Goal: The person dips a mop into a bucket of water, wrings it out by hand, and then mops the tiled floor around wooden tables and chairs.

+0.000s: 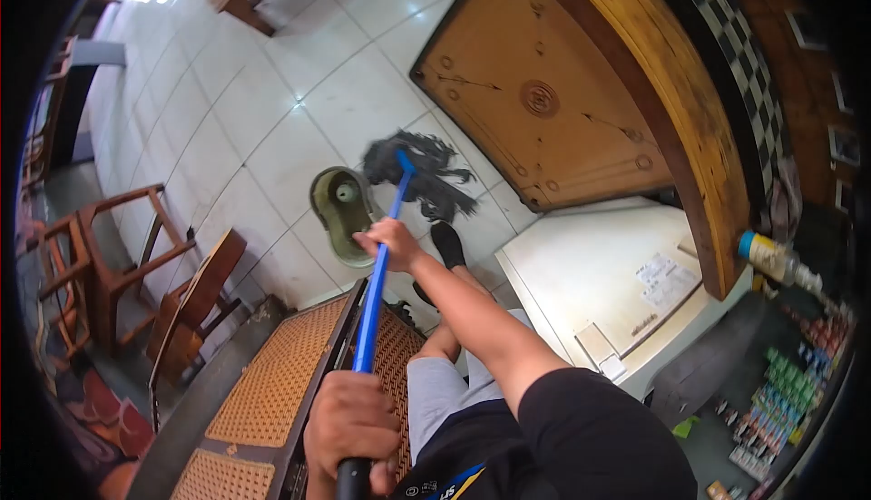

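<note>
A mop with a blue handle slants away from me, its dark grey strands spread on the white tiled floor. My left hand is wrapped round the handle near its black end, close to my body. Farther down the shaft, my right hand grips it with the arm stretched forward. Just left of the mop head stands an olive-green oval bucket with a wringer insert at its far end. My right hand overlaps the bucket's near edge in this view. A dark shoe shows close to the strands.
A carrom board leans at the right, beside a curved wooden counter. A white cabinet or freezer stands below it. Wooden chairs are at left, and a woven-panel piece of furniture is near my left hand. Tiled floor extends ahead.
</note>
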